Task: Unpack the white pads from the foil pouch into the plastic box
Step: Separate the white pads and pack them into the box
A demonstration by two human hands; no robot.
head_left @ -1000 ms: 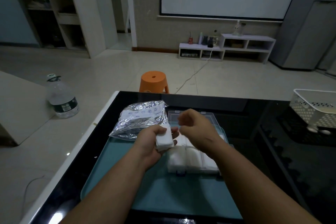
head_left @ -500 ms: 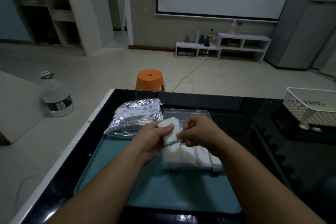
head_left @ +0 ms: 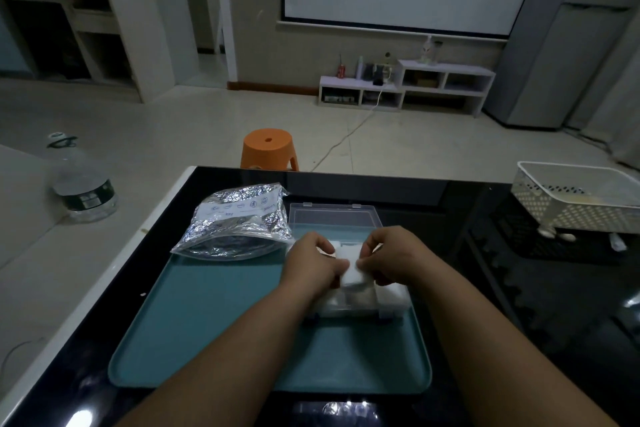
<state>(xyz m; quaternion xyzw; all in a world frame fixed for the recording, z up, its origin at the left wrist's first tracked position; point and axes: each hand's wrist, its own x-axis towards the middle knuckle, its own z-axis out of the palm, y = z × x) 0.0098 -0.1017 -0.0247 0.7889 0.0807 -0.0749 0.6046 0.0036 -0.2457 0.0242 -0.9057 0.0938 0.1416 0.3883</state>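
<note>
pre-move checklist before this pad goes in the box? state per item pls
1. Grip on white pad: left hand and right hand both pinch it. ok
2. Pad over plastic box: held just above it. ok
3. Box lid open: folded back behind the box. ok
4. Free slot for this pad: box looks well filled, and the hands cover part of it. cannot tell
5. Path clear of foil pouch: it lies left of the box, at the far edge of the teal tray. ok
6. Pads left in pouch: inside not visible. cannot tell
</note>
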